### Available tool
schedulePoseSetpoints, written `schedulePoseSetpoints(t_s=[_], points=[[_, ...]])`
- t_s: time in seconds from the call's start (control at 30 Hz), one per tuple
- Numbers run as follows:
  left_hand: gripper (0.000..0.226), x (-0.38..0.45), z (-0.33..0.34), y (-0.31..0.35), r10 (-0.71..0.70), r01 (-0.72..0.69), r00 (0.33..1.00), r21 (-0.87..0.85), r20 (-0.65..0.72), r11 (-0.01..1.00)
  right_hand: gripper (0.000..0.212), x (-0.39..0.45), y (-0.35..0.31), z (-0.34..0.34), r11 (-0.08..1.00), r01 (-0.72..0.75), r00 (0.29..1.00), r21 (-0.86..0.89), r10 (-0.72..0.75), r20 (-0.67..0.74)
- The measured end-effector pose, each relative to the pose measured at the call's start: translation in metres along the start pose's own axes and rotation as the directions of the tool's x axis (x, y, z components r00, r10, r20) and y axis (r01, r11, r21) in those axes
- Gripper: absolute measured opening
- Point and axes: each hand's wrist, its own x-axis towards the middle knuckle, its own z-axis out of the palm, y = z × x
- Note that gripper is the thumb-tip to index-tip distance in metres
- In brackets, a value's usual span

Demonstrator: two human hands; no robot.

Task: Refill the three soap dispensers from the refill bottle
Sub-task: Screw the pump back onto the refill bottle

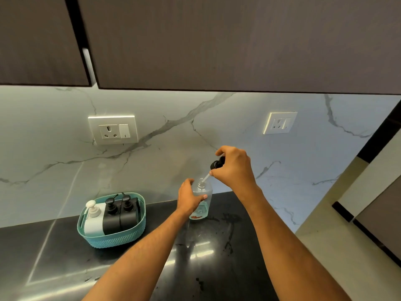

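Observation:
A clear plastic bottle (202, 199) with a little bluish liquid at its bottom stands upright on the black counter. My left hand (188, 197) grips its side. Above it my right hand (233, 168) holds a black pump head (217, 164) tilted, and the pump's thin tube (205, 178) still reaches into the bottle's open neck. To the left a teal basket (112, 237) holds three dispensers side by side: a white one (94, 222) with a white pump, a black one (111, 216), and a second black one (130, 212).
The black counter (208, 263) is glossy with dark smears near the bottle. Behind it rises a marble backsplash with two wall sockets (113, 130) (280, 123). Dark upper cabinets (217, 40) hang overhead. A beige wall panel (347, 203) bounds the counter on the right.

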Motion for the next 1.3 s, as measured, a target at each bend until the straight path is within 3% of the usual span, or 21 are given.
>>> schedulePoseSetpoints(t_s=[0.3,0.7,0.87,1.03,1.3], points=[[0.081,0.014,-0.002,-0.017,0.03,-0.024,0.995,-0.057,0.1,0.998,0.02,0.026,0.006,0.055,0.996,-0.076,0.98,-0.043,0.083,0.183],[0.069,0.014,0.0,-0.028,0.099,-0.092,0.994,-0.114,0.054,0.989,0.024,0.035,0.023,0.094,0.988,-0.075,0.943,-0.132,0.113,0.312],[0.065,0.003,-0.001,-0.026,0.135,-0.132,0.991,-0.129,0.017,0.983,0.032,0.027,0.027,0.096,0.992,-0.079,0.951,-0.1,0.105,0.292],[0.067,-0.009,-0.007,-0.021,0.151,-0.15,0.989,-0.156,-0.011,0.976,0.022,0.02,0.026,0.087,0.995,-0.067,0.961,-0.074,0.084,0.263],[0.065,-0.048,-0.027,-0.011,0.18,-0.196,0.979,-0.192,-0.096,0.962,0.034,-0.007,0.015,0.071,0.998,0.024,0.978,-0.056,-0.012,0.206]])
